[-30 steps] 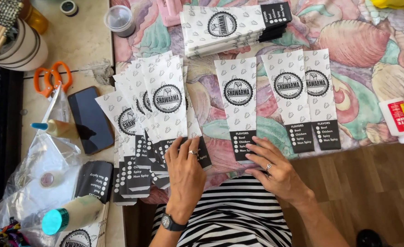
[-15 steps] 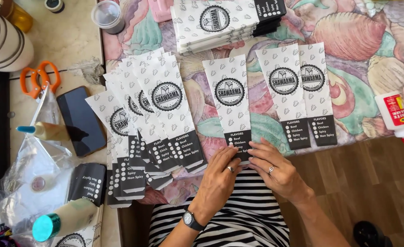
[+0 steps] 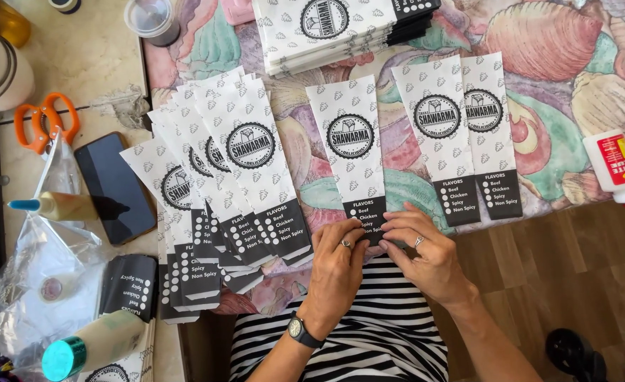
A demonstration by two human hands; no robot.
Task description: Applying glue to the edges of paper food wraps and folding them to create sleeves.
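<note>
Both my left hand (image 3: 338,263) and right hand (image 3: 425,247) press flat fingertips onto the black bottom end of the middle paper sleeve (image 3: 350,152), gripping nothing

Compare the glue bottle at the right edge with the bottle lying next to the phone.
The white glue bottle has a red label and red tip; the cream bottle beside the phone has a blue tip and no visible label. The white one lies on the patterned cloth, the cream one on a clear plastic bag. Both lie flat, apart from both hands.
</note>
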